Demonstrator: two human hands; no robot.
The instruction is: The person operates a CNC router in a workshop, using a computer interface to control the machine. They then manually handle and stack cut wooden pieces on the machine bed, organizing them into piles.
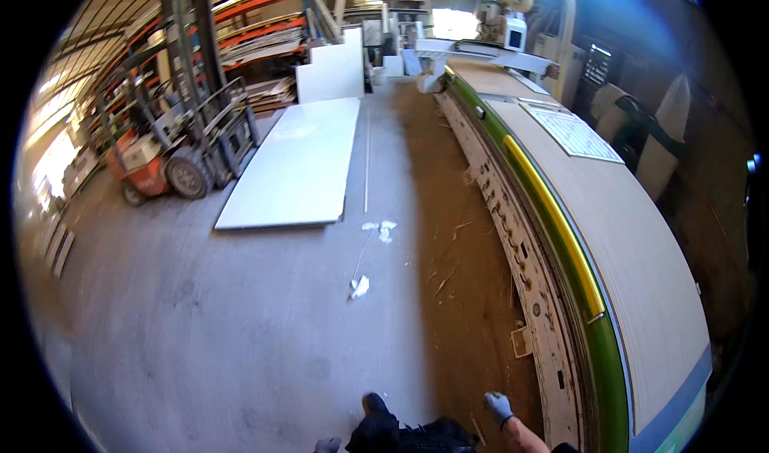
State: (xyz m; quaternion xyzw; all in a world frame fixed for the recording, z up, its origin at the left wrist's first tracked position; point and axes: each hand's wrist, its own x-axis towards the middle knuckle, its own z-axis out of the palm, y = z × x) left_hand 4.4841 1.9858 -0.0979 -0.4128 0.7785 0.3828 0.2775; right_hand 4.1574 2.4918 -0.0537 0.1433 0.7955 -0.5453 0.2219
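My right hand (pixel 498 407), in a light grey-blue glove, hangs low beside the long machine bed. Its fingers look loosely curled, and nothing shows in them. Just the top of my left hand (pixel 327 445), in a grey glove, appears at the lower edge; its fingers are hidden. Neither hand touches anything that I can see. Nearest to my right hand is the machine's pale side frame (pixel 553 357), with a green edge (pixel 613 389) and a yellow rail (pixel 557 225). A wide flat board (pixel 641 237) covers the bed.
Ahead, a large white panel stack (pixel 296 165) lies low on the floor. An orange forklift (pixel 148 165) stands to its left, before loaded racks (pixel 256 20). White scraps (pixel 360 286) litter the grey floor; brown dust (pixel 456 293) runs along the machine. A patterned sheet (pixel 569 128) rests on the bed.
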